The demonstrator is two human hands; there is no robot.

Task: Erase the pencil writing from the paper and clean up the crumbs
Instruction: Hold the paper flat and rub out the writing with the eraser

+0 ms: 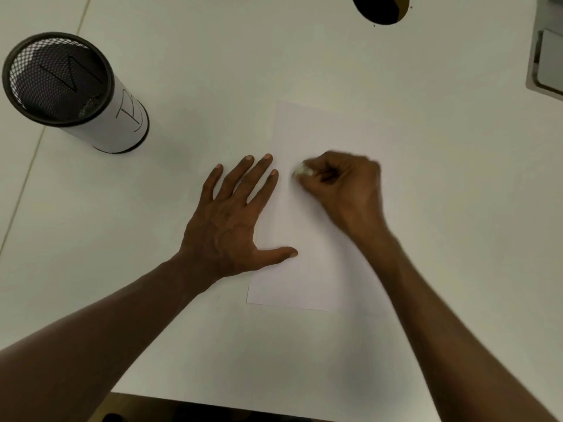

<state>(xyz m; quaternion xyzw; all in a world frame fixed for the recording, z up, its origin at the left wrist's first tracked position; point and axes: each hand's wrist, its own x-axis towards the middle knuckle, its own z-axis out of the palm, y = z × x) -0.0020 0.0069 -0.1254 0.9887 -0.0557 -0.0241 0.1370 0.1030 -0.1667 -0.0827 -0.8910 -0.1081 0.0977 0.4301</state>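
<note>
A white sheet of paper (316, 269) lies upright in the middle of the white table (213, 56). My left hand (234, 220) rests flat with fingers spread on the sheet's left edge, thumb on the paper. My right hand (341, 187) is closed around a small white eraser (301, 171), whose tip sticks out past the fingers and touches the paper's upper middle. The right hand looks slightly blurred. No pencil writing or crumbs can be made out on the sheet.
A black mesh pen cup (70, 89) wrapped in white paper stands at the far left. A round cable hole (380, 7) sits at the table's far edge. A grey tray-like object (548, 62) is at the top right. The table's near edge (213, 403) runs along the bottom.
</note>
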